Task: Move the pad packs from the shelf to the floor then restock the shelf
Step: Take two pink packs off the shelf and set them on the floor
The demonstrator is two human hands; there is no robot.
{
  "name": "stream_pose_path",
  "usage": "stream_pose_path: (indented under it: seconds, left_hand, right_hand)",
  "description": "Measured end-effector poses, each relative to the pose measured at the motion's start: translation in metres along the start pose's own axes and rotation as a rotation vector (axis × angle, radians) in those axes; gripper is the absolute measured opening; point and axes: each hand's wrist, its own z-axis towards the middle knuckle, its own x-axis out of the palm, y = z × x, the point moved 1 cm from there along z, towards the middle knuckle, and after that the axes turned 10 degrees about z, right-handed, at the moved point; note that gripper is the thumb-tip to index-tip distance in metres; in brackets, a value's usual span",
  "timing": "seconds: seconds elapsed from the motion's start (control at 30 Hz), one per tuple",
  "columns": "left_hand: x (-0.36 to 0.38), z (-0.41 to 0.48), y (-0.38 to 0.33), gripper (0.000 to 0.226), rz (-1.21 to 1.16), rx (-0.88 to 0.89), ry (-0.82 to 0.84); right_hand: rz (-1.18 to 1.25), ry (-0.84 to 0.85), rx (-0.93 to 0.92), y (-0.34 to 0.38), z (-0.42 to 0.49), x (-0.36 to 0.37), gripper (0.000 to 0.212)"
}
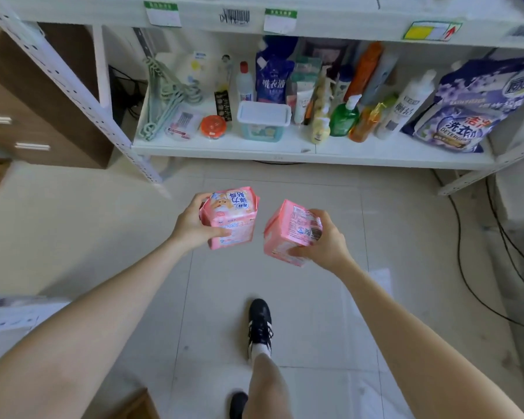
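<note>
A small shop's stock area: ahead of the left hand (191,225) and right hand (327,243), each gripping a pad pack (230,219), a white metal shelf (285,154) with price tags (163,14) and a barcode sticker (235,17) holds detergent bags (463,116), bottles (344,116) and hangers (164,95); tiled floor (285,189) below the grip.

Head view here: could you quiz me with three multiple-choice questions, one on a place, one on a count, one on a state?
1. Where are the pad packs? A on the shelf; B in the hands; C on the floor.
2. How many packs show? A one; B two; C four.
3. The white tub on the shelf is: A lidded; B open; C tipped over.
Answers: B, the left hand and right hand each grip one; B, two pink packs; A, its lid sits on.
</note>
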Motion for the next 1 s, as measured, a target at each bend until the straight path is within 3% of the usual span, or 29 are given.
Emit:
stream_pose_path:
  seconds: [0.3,0.63,1.0]
  left_hand:
    - [0.056,0.158,0.069,0.089,0.003,0.006,0.03]
    - [0.15,0.318,0.19,0.087,-0.013,0.057,0.07]
    - [0.232,0.428,0.277,0.085,-0.06,0.138,0.092]
  right_hand:
    - [-0.033,0.034,-0.022,-0.078,0.142,0.048,0.093]
    - [-0.028,0.019,-0.056,-0.219,0.272,0.117,0.096]
    - [-0.076,0.009,-0.119,-0.333,0.36,0.174,0.1]
